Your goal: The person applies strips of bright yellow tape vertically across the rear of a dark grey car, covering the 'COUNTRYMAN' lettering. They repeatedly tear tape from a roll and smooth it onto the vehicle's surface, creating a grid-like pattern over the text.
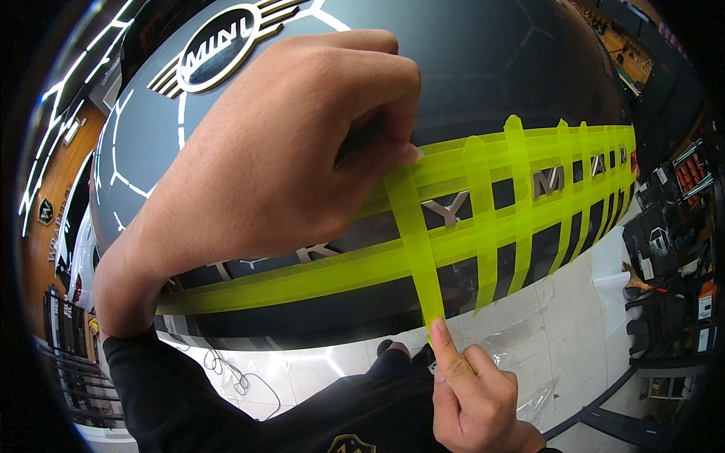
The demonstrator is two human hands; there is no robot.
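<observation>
A strip of yellow-green masking tape (pixel 414 234) runs steeply down the dark grey car panel (pixel 483 75), held between both my hands. My left hand (pixel 294 136) is closed at its upper end, thumb and fingers pinched near the upper tape band (pixel 461 160). The lower end sits between thumb and fingers of my right hand (pixel 476 396), just below the panel's edge. Silver raised letters (pixel 447 210) lie between the upper band and a lower long band (pixel 302 283). Several short upright strips (pixel 519 204) cross both bands to the right. My left wrist hides part of the lettering.
An oval winged badge (pixel 219 49) sits higher on the panel. A cable (pixel 245 381) lies on the white tiled floor (pixel 544 325), and clear film (pixel 517 340) lies near my right hand. Dark cases (pixel 657 241) and a tool rack (pixel 691 177) stand at the right.
</observation>
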